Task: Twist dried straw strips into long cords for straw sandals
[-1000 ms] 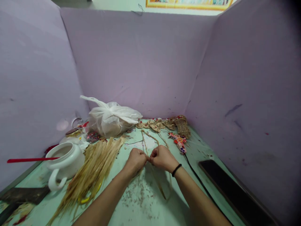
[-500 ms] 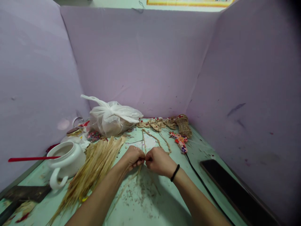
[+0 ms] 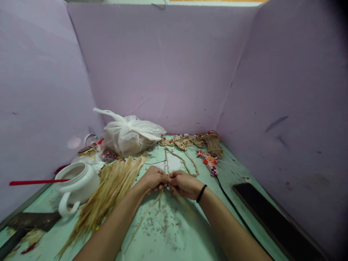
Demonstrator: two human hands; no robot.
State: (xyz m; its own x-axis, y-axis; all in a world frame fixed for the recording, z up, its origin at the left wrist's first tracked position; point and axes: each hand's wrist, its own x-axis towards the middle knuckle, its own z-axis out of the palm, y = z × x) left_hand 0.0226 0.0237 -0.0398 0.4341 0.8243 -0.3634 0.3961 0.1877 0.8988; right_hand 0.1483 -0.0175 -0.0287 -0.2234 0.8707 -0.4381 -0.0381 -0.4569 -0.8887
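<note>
A thin cord of twisted straw-coloured fibre [image 3: 180,158] loops over the table beyond my hands and runs back to my fingertips. My left hand [image 3: 155,179] is closed, pinching the cord's near end. Touching it, my right hand [image 3: 185,184], with a black band at the wrist, is closed on the same spot. Loose fibre strands trail from between the hands toward me, one long strand [image 3: 141,221] to the left and a blurred one to the right. The exact pinch point is partly hidden by the fingers.
Dried fibre strips [image 3: 108,192] lie left, beside a white pot [image 3: 84,181] with a red stick [image 3: 39,182] and a dark blade [image 3: 35,221]. Behind are a white plastic bag [image 3: 133,132] and braided pieces [image 3: 182,142]. Right: a patterned cloth-covered object [image 3: 208,161], a black cable [image 3: 233,206], a phone [image 3: 266,214].
My right hand's fingers have shifted from a tight curl to a more stretched pinch. The strand below it has swung rightward. The view has tipped slightly downward.
</note>
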